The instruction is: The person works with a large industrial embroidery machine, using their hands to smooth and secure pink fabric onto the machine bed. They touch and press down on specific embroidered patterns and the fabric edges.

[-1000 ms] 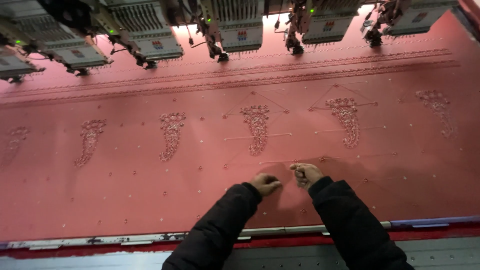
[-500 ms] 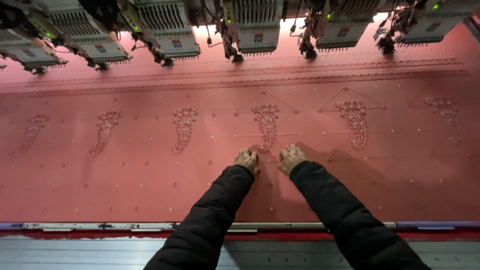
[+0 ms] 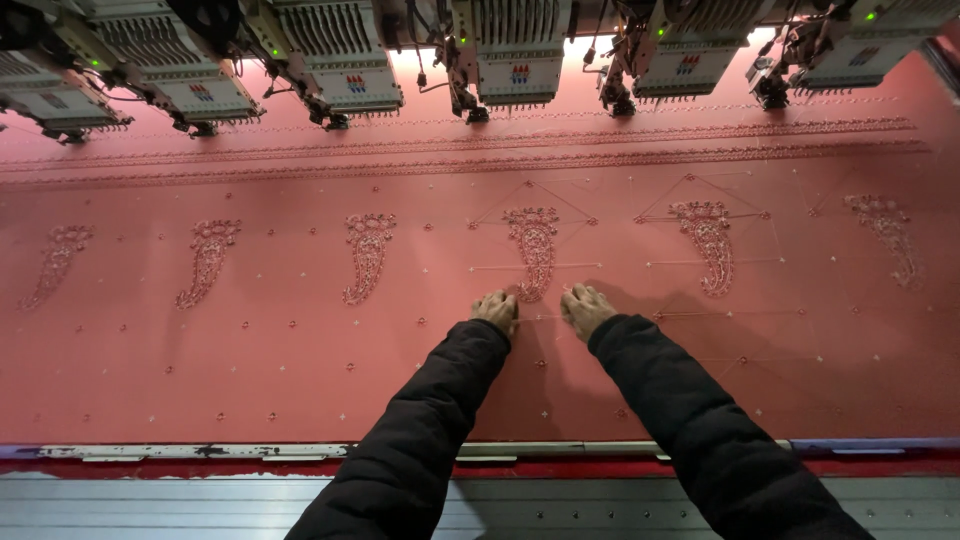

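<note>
Hands in dark padded sleeves are resting on pink fabric [image 3: 250, 380] stretched flat over the embroidery machine bed. Left hand [image 3: 496, 311] is lying knuckles-up at 7 o'clock from the central paisley motif [image 3: 532, 252], fingers curled down onto the cloth; whether anything is pinched in its grip cannot be told. Right hand [image 3: 585, 309] is lying at 5 o'clock from the same motif, fingers likewise bent against the fabric, grip state not discernible. Motif tail is ending between the two hands. Further paisley motifs are lining up toward 9 and 3 o'clock. Embroidery heads [image 3: 515, 50] are hanging in a row at 12 o'clock. Metal frame rail [image 3: 200, 451] is running along 6 o'clock.
</note>
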